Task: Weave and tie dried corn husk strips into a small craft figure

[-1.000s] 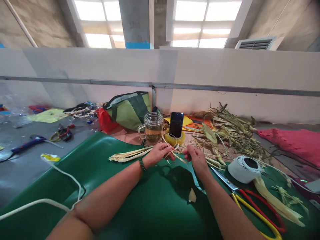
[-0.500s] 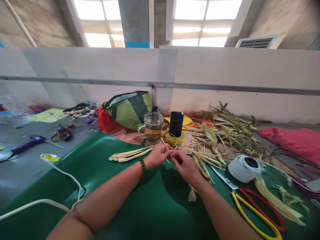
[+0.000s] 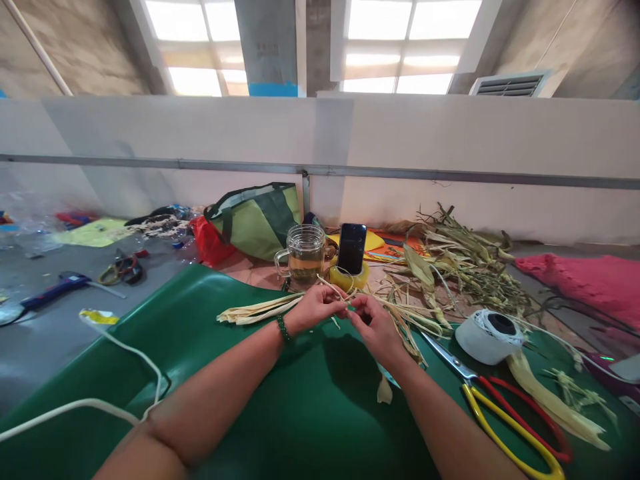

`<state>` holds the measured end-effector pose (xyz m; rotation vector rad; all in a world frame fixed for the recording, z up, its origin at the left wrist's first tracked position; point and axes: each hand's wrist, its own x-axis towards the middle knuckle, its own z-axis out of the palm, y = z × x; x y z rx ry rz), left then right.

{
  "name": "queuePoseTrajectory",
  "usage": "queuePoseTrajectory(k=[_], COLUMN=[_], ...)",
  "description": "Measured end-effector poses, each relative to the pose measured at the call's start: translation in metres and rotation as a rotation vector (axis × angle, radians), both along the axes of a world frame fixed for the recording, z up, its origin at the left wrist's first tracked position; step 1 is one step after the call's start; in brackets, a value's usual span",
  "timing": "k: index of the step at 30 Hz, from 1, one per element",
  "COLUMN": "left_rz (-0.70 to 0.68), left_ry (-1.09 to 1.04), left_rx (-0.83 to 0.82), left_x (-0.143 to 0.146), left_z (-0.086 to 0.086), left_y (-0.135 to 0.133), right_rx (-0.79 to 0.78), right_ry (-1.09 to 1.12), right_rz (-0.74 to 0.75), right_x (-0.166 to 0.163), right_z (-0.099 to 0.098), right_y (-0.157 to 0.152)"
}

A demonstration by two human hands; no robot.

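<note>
My left hand (image 3: 320,309), a green bead bracelet (image 3: 283,328) at its wrist, pinches a thin pale strip of dried husk (image 3: 327,285) whose end sticks up above the fingers. My right hand (image 3: 376,327) is closed in a pinch against the left fingertips, at the same strip; the exact grip is partly hidden by the fingers. A bundle of dried husk strips (image 3: 260,311) lies left of my left hand on the green mat (image 3: 310,407). More loose husk strips (image 3: 407,313) lie just beyond my right hand. A small husk scrap (image 3: 385,391) rests beside my right forearm.
Scissors with red and yellow handles (image 3: 470,380) and a white roll of twine (image 3: 489,337) lie at right. Behind my hands stand a glass mug (image 3: 306,257) and a phone (image 3: 353,248) on a yellow holder (image 3: 349,275). A white cable (image 3: 145,360) crosses the mat's left side.
Both hands stay nearly in place. The right fingertips have lifted and turned slightly, and a small gap shows between the hands. Nothing else has visibly moved.
</note>
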<state>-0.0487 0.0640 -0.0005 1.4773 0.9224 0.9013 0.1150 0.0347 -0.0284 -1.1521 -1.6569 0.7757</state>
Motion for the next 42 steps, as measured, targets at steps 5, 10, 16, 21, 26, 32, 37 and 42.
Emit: queuePoseTrajectory(k=[5,10,16,21,26,32,37,42], left_rz=[0.020,0.001,-0.078,-0.220,-0.314,-0.231,-0.255,-0.236], left_ry=[0.005,-0.103,-0.083,0.024,0.120,0.195,0.128,0.115], left_rx=[-0.035,-0.122,-0.181,-0.132,-0.176,-0.041,-0.124,-0.129], left_x=[-0.002,-0.007,-0.004,0.001,-0.002,-0.002,-0.003,-0.002], left_z=[0.000,0.007,0.007,0.004,0.006,0.005,0.001,0.000], left_y=[0.002,0.002,-0.004,-0.008,-0.008,-0.008,-0.004,-0.003], right_rx=[0.028,-0.002,0.100,0.125,0.047,-0.168,-0.204,-0.299], right_ry=[0.089,0.208,0.131,-0.014,0.070,0.193,0.208,0.271], right_rz=[-0.019,-0.125,-0.208,-0.079,-0.115,0.030,0.176,0.263], right_x=[0.003,0.011,0.017,0.013,0.015,0.015,0.017,0.016], right_z=[0.005,0.006,0.012,0.013,0.008,0.003,0.006,0.007], right_y=[0.000,0.005,0.010,0.005,0.010,0.019,0.017,0.013])
